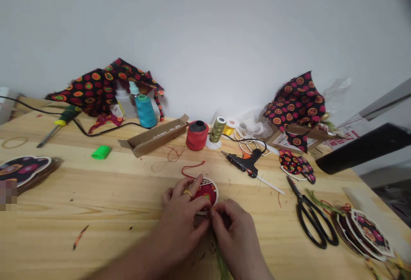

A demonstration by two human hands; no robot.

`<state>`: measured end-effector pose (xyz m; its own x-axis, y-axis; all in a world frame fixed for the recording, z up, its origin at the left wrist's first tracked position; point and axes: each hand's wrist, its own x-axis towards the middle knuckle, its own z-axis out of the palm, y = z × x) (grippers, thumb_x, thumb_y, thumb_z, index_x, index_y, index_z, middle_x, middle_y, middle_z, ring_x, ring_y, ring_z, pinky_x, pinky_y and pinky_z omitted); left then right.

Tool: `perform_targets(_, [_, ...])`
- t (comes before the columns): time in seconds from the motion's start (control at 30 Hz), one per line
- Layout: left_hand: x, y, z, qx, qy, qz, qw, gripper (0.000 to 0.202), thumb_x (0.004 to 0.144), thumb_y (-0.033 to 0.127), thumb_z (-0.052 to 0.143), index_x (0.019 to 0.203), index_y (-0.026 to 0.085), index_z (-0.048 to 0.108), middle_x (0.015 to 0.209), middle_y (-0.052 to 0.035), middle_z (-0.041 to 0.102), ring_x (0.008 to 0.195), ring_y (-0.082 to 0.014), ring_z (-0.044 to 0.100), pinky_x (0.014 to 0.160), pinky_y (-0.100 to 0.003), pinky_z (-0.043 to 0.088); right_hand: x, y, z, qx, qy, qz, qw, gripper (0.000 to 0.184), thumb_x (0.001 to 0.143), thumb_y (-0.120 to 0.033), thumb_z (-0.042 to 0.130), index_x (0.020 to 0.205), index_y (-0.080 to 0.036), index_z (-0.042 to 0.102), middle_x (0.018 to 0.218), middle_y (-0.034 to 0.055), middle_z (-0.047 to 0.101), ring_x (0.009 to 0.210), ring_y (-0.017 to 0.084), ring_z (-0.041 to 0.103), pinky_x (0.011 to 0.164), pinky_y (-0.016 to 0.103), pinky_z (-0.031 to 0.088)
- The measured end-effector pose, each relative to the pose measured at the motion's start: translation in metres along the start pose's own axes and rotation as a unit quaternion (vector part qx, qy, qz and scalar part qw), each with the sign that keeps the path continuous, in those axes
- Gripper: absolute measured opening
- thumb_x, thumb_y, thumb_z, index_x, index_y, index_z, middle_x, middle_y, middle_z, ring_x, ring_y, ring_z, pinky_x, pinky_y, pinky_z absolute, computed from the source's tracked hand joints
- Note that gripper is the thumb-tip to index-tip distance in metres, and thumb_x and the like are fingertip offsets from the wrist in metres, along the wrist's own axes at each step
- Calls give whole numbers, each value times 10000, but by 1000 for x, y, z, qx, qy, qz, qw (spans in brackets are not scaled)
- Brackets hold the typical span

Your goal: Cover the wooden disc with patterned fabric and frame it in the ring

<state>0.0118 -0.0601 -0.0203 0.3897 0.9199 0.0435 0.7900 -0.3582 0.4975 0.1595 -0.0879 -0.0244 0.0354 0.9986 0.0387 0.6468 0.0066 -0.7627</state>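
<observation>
A small round ornament [207, 193] with a pale cut-out frame and patterned red fabric lies on the table, a red cord [192, 168] trailing from its top. My left hand [183, 207], wearing a ring, covers its left side and grips it, thumb and forefinger meeting at the lower rim. Against that same rim, my right hand [233, 228] is closed in a pinch; whatever sits between its fingertips is too small to make out. Green tassel strands [221, 263] run down beside and partly under my right hand.
A glue gun [245, 164], scissors [310, 215] and stacked ornaments [369, 233] lie to the right. Behind are a red thread spool [197, 135], a narrow cardboard box [154, 136] and a blue thread cone [146, 111]. Leftward lie a green cap [101, 152] and a screwdriver [61, 123].
</observation>
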Motion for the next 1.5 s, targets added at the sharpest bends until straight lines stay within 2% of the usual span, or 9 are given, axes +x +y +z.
perform_targets(0.2, [-1, 1, -1, 3, 21, 11, 1000, 159, 811, 192, 583, 857, 283, 704, 1467, -77, 469, 1279, -369, 380, 894, -582, 330, 1, -2, 0, 15, 23, -19, 999, 196, 839, -213, 498, 715, -191, 647, 687, 26, 641, 608, 155, 593, 557, 230, 430])
perform_targets(0.73, [1, 1, 0, 6, 29, 16, 999, 203, 858, 208, 562, 902, 311, 731, 1453, -68, 489, 1234, -367, 400, 869, -582, 335, 1, 1, -14, 45, 8, -16, 999, 153, 821, -164, 543, 801, -191, 692, 768, 36, 684, 704, 169, 635, 655, 260, 480])
perform_targets(0.9, [1, 1, 0, 10, 26, 18, 999, 195, 856, 219, 574, 906, 325, 730, 1437, -47, 510, 1227, -352, 401, 869, -565, 340, -1, 4, -20, 70, 29, -26, 997, 144, 807, -180, 567, 836, -199, 707, 746, 30, 682, 669, 165, 634, 621, 255, 494])
perform_targets(1.13, [1, -1, 1, 12, 27, 22, 999, 212, 870, 235, 559, 955, 332, 727, 1442, -67, 501, 1235, -360, 393, 864, -571, 342, 1, 4, -13, 70, 37, -42, 996, 176, 806, -136, 570, 896, -207, 703, 799, 23, 689, 708, 158, 638, 647, 247, 497])
perform_targets(1.33, [1, -1, 1, 15, 21, 19, 999, 209, 873, 242, 556, 953, 338, 723, 1442, -60, 502, 1247, -365, 385, 861, -573, 342, 4, 2, -12, 61, 27, -39, 997, 180, 827, -135, 533, 798, -204, 697, 760, 22, 686, 704, 159, 635, 652, 246, 484])
perform_targets(1.5, [1, -1, 0, 15, 18, 16, 1000, 203, 878, 248, 551, 943, 328, 726, 1451, -65, 490, 1245, -371, 383, 867, -583, 341, 3, 2, -11, 61, 13, -32, 998, 197, 834, -135, 515, 824, -196, 702, 781, 34, 693, 726, 164, 645, 678, 256, 488])
